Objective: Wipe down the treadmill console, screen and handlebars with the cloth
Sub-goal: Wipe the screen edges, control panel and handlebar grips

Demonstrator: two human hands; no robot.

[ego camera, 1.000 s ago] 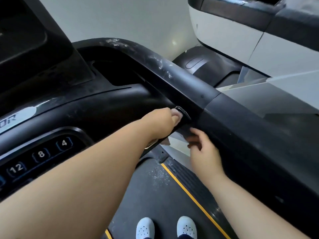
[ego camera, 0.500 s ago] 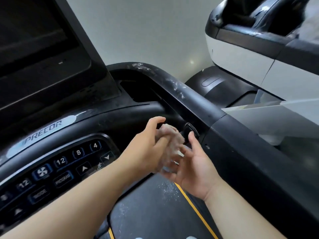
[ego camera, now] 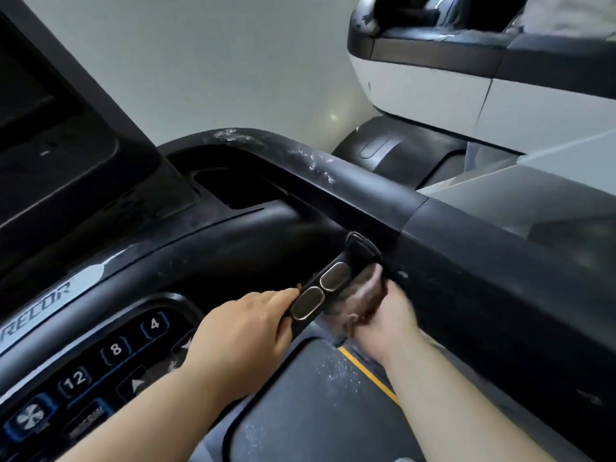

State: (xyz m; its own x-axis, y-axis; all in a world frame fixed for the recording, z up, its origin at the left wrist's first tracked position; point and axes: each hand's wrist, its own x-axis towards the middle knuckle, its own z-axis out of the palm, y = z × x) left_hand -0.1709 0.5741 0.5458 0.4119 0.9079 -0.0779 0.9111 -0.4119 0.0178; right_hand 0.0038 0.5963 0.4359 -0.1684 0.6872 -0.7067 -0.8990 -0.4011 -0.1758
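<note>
The black treadmill console [ego camera: 110, 348] with numbered buttons fills the lower left, its dark screen [ego camera: 40, 105] above it. A short grip handle [ego camera: 328, 283] with two oval metal sensor pads juts from the console toward the dusty right handlebar [ego camera: 350, 181]. My left hand [ego camera: 243, 331] grips the near end of that handle, fingers curled under it. My right hand [ego camera: 383, 315] holds a crumpled, greyish-pink cloth [ego camera: 361, 291] pressed against the handle's far side, beside the handlebar's thick side rail [ego camera: 500, 295].
The grey treadmill belt [ego camera: 310, 405] with a yellow edge stripe lies below, flecked with white dust. A second white-and-black machine [ego camera: 466, 95] stands at the upper right. A pale wall is behind the handlebar.
The cloth has passed from my left hand to my right hand. My left hand moved onto the sensor handle, and my right hand carried the cloth up against the handle. The view tilted up.
</note>
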